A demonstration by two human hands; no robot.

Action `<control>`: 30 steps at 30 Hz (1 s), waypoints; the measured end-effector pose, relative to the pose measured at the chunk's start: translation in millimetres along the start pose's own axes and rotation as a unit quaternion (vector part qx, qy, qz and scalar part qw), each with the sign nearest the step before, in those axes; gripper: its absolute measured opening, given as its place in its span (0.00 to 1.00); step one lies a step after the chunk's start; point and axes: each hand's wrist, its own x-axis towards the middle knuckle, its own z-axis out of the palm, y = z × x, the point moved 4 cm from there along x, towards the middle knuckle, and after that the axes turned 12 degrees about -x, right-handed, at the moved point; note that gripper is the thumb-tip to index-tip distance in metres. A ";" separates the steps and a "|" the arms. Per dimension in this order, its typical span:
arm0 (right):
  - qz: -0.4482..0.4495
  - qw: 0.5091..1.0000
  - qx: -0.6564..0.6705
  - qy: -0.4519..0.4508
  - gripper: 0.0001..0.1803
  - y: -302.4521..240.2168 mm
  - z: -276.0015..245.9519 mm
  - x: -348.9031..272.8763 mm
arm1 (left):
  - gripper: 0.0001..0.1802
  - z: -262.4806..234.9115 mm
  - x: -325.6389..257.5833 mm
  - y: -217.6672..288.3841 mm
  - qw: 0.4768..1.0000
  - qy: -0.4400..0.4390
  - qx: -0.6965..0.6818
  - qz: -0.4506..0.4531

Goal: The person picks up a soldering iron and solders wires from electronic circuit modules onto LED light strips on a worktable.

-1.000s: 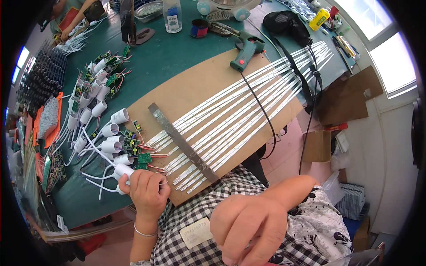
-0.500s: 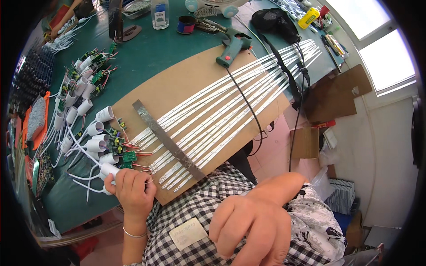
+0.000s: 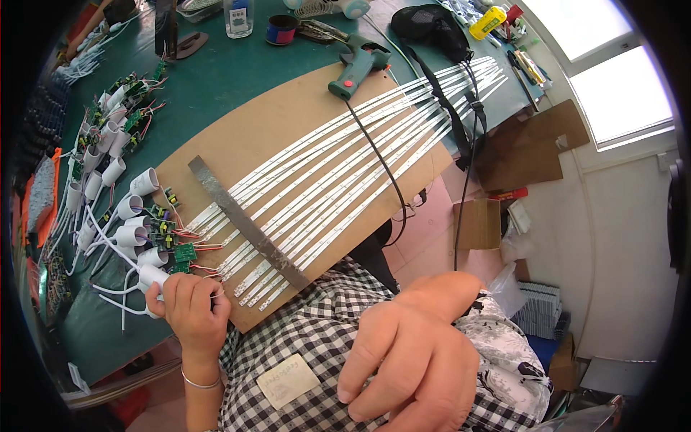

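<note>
My left hand (image 3: 193, 313) is closed at the lower left corner of the brown board (image 3: 209, 137), its thumb against a white plastic cylinder cap (image 3: 152, 276) with a white cable. Green circuit boards (image 3: 185, 252) with red and white wires lie just beyond the knuckles. The wires run to thin white LED strips (image 3: 338, 162) fanned across the board. A flat dark metal bar (image 3: 248, 223) lies across the strips. My right hand (image 3: 414, 360), curled and close to the camera, is over my checked clothing; its fingertips are partly hidden, and anything in them cannot be made out.
More white caps (image 3: 114, 171) with circuit boards crowd the left of the green table (image 3: 209, 79). A green glue gun (image 3: 358, 66) rests on the board's far edge, its black cord crossing the strips. Behind stand a tin (image 3: 281, 30) and a clear bottle (image 3: 238, 18). A cardboard box (image 3: 478, 223) is at right.
The whole view has shifted, so the table and board appear farther left and slightly higher. My left hand keeps its hold on the cap. My right hand stays curled, its fingers slightly shifted.
</note>
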 end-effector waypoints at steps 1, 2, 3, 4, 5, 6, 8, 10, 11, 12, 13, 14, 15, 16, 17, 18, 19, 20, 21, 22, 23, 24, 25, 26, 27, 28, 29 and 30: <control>-0.015 1.000 -0.010 0.008 0.13 0.8 -0.9 2.1 | 0.11 0.4 0.1 -0.2 1.000 0.000 -0.001 0.000; -0.030 0.999 -0.019 0.016 0.13 1.2 -1.4 3.0 | 0.11 0.7 0.2 0.1 1.000 0.003 0.000 0.004; -0.029 0.999 -0.019 0.016 0.13 1.5 -0.2 0.3 | 0.11 0.9 0.2 0.6 1.000 0.005 0.002 0.007; -0.039 0.999 -0.031 0.018 0.13 -0.2 1.9 -4.9 | 0.11 0.7 0.5 1.3 1.000 0.005 0.001 0.007; -0.050 0.998 -0.043 0.020 0.13 -1.4 3.2 -7.3 | 0.11 0.2 1.3 2.2 1.000 0.004 -0.001 0.007; -0.048 0.998 -0.044 0.020 0.13 -0.4 2.8 -5.6 | 0.11 0.2 1.7 3.0 1.000 0.003 -0.004 0.007; -0.081 0.993 -0.074 0.032 0.13 1.7 0.6 0.8 | 0.11 0.1 1.2 1.7 1.000 0.002 -0.003 0.007; -0.071 0.991 -0.091 0.064 0.13 -8.9 13.9 -22.7 | 0.11 0.0 1.9 1.4 1.000 0.003 -0.006 0.009; -0.065 0.987 -0.105 0.099 0.13 -11.6 15.0 -29.2 | 0.11 0.1 2.6 2.5 1.000 0.003 -0.005 0.010; -0.066 0.987 -0.105 0.099 0.13 -13.1 11.9 -31.2 | 0.11 0.8 2.8 3.7 1.000 0.004 -0.004 0.012; -0.057 0.993 -0.083 0.064 0.14 -10.0 8.4 -22.6 | 0.11 0.5 2.2 3.5 1.000 0.004 -0.004 0.010; -0.049 0.997 -0.060 0.027 0.14 -5.8 6.4 -14.8 | 0.11 0.3 1.8 2.2 1.000 0.005 -0.002 0.010; -0.049 0.997 -0.058 0.026 0.14 -2.0 4.2 -8.7 | 0.11 0.1 1.4 1.3 1.000 0.007 0.001 0.010; -0.071 0.995 -0.065 0.032 0.13 -0.2 2.1 -3.3 | 0.11 -0.3 2.1 1.8 1.000 0.008 -0.001 0.010; -0.094 0.992 -0.071 0.038 0.13 0.6 1.5 -1.0 | 0.11 -1.0 2.9 2.2 1.000 0.003 -0.004 0.007; -0.094 0.992 -0.071 0.036 0.13 2.0 3.8 -1.3 | 0.11 -0.8 3.5 2.5 1.000 -0.003 -0.007 0.003; -0.094 0.990 -0.076 0.067 0.13 2.1 6.0 -2.4 | 0.11 -0.7 3.0 2.3 1.000 -0.001 -0.008 0.004; -0.094 0.988 -0.081 0.098 0.13 0.9 6.9 -4.2 | 0.11 -0.4 2.6 1.8 1.000 0.001 -0.007 0.006; -0.094 0.988 -0.081 0.096 0.13 -1.4 8.8 -7.7 | 0.11 -0.1 2.9 1.5 1.000 0.004 -0.006 0.008; -0.087 0.990 -0.072 0.088 0.13 -2.4 11.0 -11.0 | 0.11 -0.2 2.8 1.7 1.000 0.005 -0.006 0.008; -0.080 0.992 -0.064 0.079 0.12 -2.4 12.3 -12.4 | 0.11 -0.2 3.1 1.9 1.000 0.005 -0.005 0.008; -0.081 0.992 -0.065 0.079 0.12 -1.8 12.4 -12.2 | 0.11 -0.3 3.6 1.6 1.000 0.006 -0.005 0.010; -0.088 0.990 -0.074 0.086 0.12 0.8 10.9 -7.2 | 0.11 0.1 3.1 1.1 1.000 0.007 -0.005 0.009; -0.096 0.987 -0.083 0.094 0.12 2.1 10.0 -4.5 | 0.11 0.4 2.5 0.2 1.000 0.007 -0.004 0.010; -0.096 0.987 -0.083 0.094 0.12 2.5 10.0 -4.9 | 0.11 0.3 2.2 -0.9 1.000 0.007 -0.003 0.011; -0.092 0.990 -0.066 0.082 0.11 2.2 9.4 -5.8 | 0.11 -0.3 1.9 -0.4 1.000 0.009 -0.002 0.010; -0.088 0.992 -0.050 0.070 0.10 1.7 8.8 -7.3 | 0.11 -1.2 1.7 -0.4 1.000 0.004 -0.001 0.005; -0.090 0.992 -0.048 0.071 0.10 -3.4 7.9 -12.3 | 0.11 -2.5 1.8 -0.5 1.000 0.000 0.001 0.001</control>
